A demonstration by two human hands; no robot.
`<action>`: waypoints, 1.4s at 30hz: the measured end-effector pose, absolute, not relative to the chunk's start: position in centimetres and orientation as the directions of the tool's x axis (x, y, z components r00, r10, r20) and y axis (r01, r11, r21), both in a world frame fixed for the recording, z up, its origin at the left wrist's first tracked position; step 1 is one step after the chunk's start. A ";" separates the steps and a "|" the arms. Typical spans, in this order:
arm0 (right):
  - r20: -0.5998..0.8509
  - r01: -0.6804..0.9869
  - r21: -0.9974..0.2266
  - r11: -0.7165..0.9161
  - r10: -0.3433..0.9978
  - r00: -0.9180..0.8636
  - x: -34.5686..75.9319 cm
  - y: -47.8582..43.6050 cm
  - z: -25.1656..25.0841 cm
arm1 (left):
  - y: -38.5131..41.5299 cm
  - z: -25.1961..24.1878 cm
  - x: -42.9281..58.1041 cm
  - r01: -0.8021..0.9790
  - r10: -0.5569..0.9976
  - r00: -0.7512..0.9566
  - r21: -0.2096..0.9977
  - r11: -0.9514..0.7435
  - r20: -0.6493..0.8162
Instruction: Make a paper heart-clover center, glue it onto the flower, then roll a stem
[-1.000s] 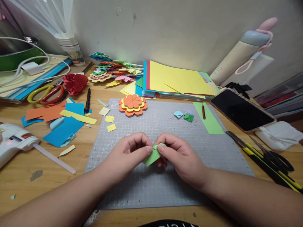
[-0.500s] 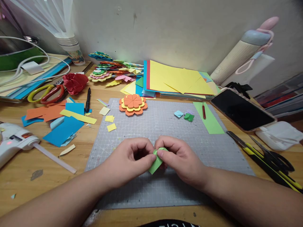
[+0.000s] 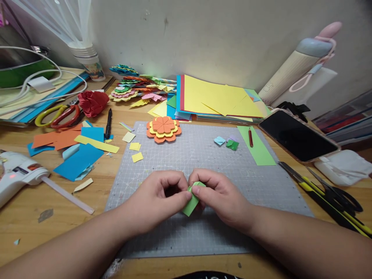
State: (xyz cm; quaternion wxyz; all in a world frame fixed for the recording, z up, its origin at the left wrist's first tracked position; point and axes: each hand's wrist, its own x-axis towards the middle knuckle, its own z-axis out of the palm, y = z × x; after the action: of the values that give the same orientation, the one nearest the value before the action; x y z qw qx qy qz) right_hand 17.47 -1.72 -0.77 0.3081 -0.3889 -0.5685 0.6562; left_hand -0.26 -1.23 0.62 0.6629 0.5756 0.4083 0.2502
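While a small light-green paper (image 3: 190,207) is held in the narrow, pinched grip of the left hand (image 3: 165,195) and the right hand (image 3: 222,195), its pointed end is left jutting out toward the near side. Beneath, the gray cutting mat (image 3: 186,242) is spread on the counter (image 3: 29,252). Farther off on it, an orange-and-yellow paper flower (image 3: 163,126) is placed left, folded blue (image 3: 219,141) and green pieces (image 3: 232,145) right. At far left, translucent strips (image 3: 80,23) are held in stacked paper cups (image 3: 92,66).
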 end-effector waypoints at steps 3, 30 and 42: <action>-0.169 0.044 -0.984 -0.170 0.847 -0.504 17.4 -1.7 -0.8 | -1.2 0.7 -0.2 0.128 0.809 0.523 0.963 0.236 -0.268; -0.127 0.074 -0.992 -0.104 0.840 -0.527 17.4 -1.6 -0.8 | -1.3 0.7 -0.2 0.224 0.813 0.515 0.958 0.179 -0.272; -0.172 0.043 -0.984 -0.176 0.833 -0.525 17.3 -1.6 -0.9 | -1.1 0.2 0.0 0.200 0.830 0.498 0.964 0.174 -0.253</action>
State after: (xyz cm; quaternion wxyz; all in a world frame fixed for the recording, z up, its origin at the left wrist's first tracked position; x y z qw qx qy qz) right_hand 17.31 -1.64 -0.92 0.2981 -0.3854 -0.5686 0.6628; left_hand -0.04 -1.06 0.15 0.6309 0.5923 0.4346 0.2495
